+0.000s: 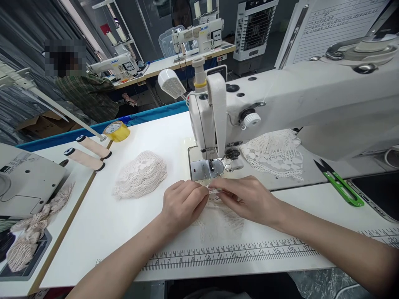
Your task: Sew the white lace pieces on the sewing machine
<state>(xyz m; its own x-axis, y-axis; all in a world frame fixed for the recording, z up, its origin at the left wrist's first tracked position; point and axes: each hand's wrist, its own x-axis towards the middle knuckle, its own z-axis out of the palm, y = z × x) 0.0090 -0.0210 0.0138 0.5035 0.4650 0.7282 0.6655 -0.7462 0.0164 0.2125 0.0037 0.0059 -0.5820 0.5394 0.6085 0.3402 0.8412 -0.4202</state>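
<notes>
My left hand (182,202) and my right hand (246,198) meet fingertip to fingertip on a white lace piece (220,220) lying on the table just in front of the presser foot (213,165) of a white sewing machine (280,99). Both hands pinch the lace's upper edge, fingers pressed together. The rest of the lace spreads toward me between my wrists. A metal needle plate (199,169) sits directly behind my fingers.
A stack of lace pieces (140,174) lies to the left, more lace (274,155) under the machine arm. Green thread snips (341,183) rest at right beside a phone (378,195). A yellow tape roll (116,131), two thread cones (89,153) and a printed ruler (230,253) are nearby. Another person (84,91) sits at back left.
</notes>
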